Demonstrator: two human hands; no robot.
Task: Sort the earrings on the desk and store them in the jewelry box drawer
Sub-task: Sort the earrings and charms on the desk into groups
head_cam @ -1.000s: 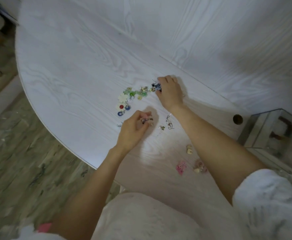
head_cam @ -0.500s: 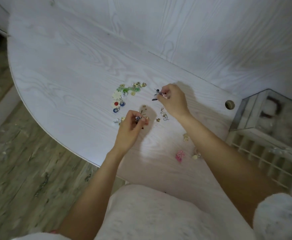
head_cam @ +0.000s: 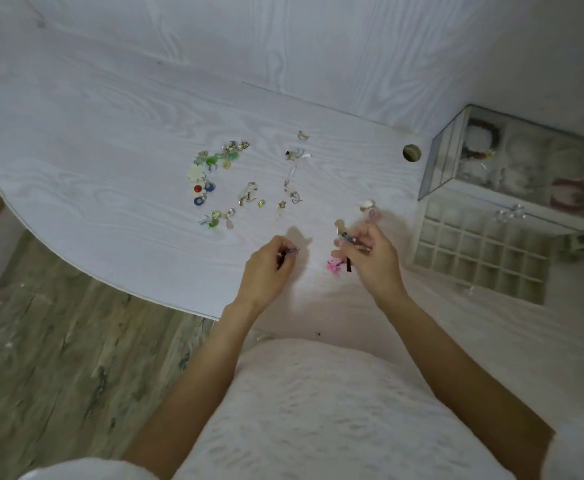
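Several small earrings (head_cam: 210, 174) lie scattered on the white desk (head_cam: 93, 161), in green, white, red, blue and gold. My left hand (head_cam: 266, 268) hovers near the desk's front edge and pinches a small dark earring (head_cam: 292, 251) between thumb and fingers. My right hand (head_cam: 370, 258) is a little to its right and pinches a matching dark earring (head_cam: 347, 239) with a black dangling part. A pink earring (head_cam: 333, 265) lies just under my right hand. The glass jewelry box (head_cam: 512, 161) stands at the right, its gridded drawer (head_cam: 477, 251) pulled out.
A round cable hole (head_cam: 411, 153) sits in the desk beside the box. A white panelled wall (head_cam: 318, 46) rises behind the desk. Wood-pattern floor (head_cam: 58, 341) lies beyond the curved desk edge at the left. Pale earrings (head_cam: 368, 206) lie beyond my right hand.
Both hands have drawn back from the earring cluster toward the front edge, each carrying a dark earring. My right hand has moved right, closer to the open drawer. The view has shifted right.
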